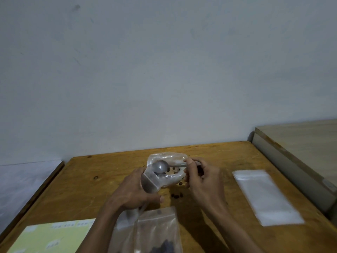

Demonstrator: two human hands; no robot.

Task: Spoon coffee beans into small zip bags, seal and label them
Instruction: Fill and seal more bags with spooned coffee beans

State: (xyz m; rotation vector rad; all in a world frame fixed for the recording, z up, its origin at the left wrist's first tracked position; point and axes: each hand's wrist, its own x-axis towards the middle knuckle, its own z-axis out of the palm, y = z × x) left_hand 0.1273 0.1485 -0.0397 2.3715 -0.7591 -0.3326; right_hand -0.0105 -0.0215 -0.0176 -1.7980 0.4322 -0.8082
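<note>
Plastic zip bag (152,181) – beans inside blurred – held by hands (134,190).

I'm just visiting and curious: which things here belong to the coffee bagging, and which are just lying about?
In use:
left hand holding small zip bag
right hand holding spoon
filled bags
empty bags
label sheet

Lying about:
spilled beans
side cabinet
</note>
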